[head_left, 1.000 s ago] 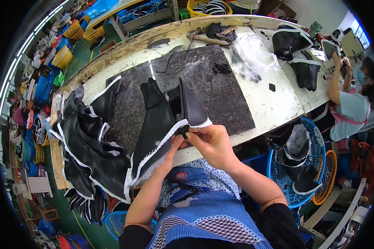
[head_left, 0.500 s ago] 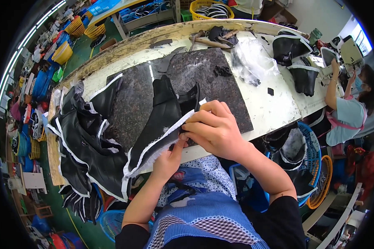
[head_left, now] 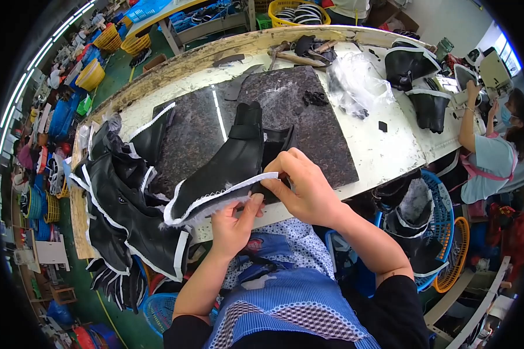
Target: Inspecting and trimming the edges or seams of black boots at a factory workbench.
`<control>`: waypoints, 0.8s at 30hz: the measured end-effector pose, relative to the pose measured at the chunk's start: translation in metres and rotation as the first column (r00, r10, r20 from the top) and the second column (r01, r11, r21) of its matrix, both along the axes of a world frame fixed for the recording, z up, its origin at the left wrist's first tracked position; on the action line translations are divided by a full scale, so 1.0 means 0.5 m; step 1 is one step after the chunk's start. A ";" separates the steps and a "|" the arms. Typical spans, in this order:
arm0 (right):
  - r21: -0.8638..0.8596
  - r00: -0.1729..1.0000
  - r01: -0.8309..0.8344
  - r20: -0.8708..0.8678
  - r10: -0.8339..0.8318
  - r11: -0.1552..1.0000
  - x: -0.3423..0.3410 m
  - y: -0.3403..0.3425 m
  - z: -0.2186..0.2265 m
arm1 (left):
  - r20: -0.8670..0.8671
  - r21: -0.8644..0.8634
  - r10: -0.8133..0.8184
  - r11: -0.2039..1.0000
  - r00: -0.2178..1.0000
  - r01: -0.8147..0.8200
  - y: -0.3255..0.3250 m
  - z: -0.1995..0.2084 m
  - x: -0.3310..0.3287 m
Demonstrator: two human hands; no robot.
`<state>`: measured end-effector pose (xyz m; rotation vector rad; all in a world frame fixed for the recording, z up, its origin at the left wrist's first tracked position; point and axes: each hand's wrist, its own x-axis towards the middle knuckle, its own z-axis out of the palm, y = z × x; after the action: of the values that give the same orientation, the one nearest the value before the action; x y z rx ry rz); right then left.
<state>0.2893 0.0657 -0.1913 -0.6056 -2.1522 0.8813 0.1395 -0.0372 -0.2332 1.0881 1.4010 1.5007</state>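
Observation:
A black boot upper (head_left: 227, 160) with white edging along its lower rim and pale fuzzy lining hangs over the near side of the dark stone slab (head_left: 326, 134). My right hand (head_left: 305, 189) pinches the right end of the white edging between thumb and fingers. Below the same rim, my left hand (head_left: 234, 225) is closed on the lining side, thumb up, with its fingertips partly hidden. Left of the held upper lies a heap of similar black uppers (head_left: 108, 192) with white edges, some hanging over the table's edge.
A crumpled clear plastic bag (head_left: 358, 84) and a wooden-handled tool (head_left: 297, 58) lie beyond the slab. More boot uppers (head_left: 410, 67) stand at the far right, where a co-worker (head_left: 495, 145) sits at a machine. Blue basket (head_left: 445, 224) with uppers sits below right.
The boot upper has turned flatter, its white rim now closer to level and its shaft shifted right. My right hand has moved slightly right and down along with the rim's end.

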 end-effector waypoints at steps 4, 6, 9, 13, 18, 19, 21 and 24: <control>-0.237 0.999 -0.051 -0.017 0.049 0.970 0.000 -0.013 0.000 | 0.027 -0.075 0.011 0.997 1.000 -0.009 -0.015 0.024 -0.001; -0.260 0.991 -0.131 -0.055 0.121 0.957 -0.001 -0.016 -0.011 | 0.030 -0.119 0.013 0.993 0.999 -0.009 -0.025 0.037 -0.004; -0.212 0.983 -0.182 -0.062 0.173 0.960 -0.004 -0.019 -0.022 | 0.021 -0.179 0.023 0.984 1.000 -0.019 -0.036 0.045 -0.009; -0.284 0.984 -0.176 -0.087 0.158 0.943 -0.004 -0.026 -0.010 | 0.031 -0.224 -0.016 0.974 0.999 0.022 -0.039 0.048 -0.009; -0.026 0.987 -0.158 -0.040 0.157 0.987 0.008 -0.014 -0.003 | -0.091 -0.212 -0.121 0.972 0.988 0.100 -0.046 0.013 -0.012; -0.028 0.987 -0.155 -0.040 0.154 0.987 0.011 -0.013 -0.004 | -0.090 -0.214 -0.125 0.971 0.988 0.103 -0.047 0.011 -0.008; 0.007 0.998 -0.053 -0.045 0.054 0.999 0.014 -0.012 -0.008 | -0.081 -0.261 -0.107 0.962 0.991 0.083 -0.049 0.011 -0.003; 0.010 0.997 -0.042 -0.068 0.042 0.999 0.010 -0.019 -0.012 | -0.107 -0.240 -0.120 0.966 0.987 0.092 -0.054 0.010 -0.007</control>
<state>0.2944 0.0561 -0.1971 -0.5202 -2.1130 0.9025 0.1360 -0.0643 -0.2281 1.1013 1.5342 1.1758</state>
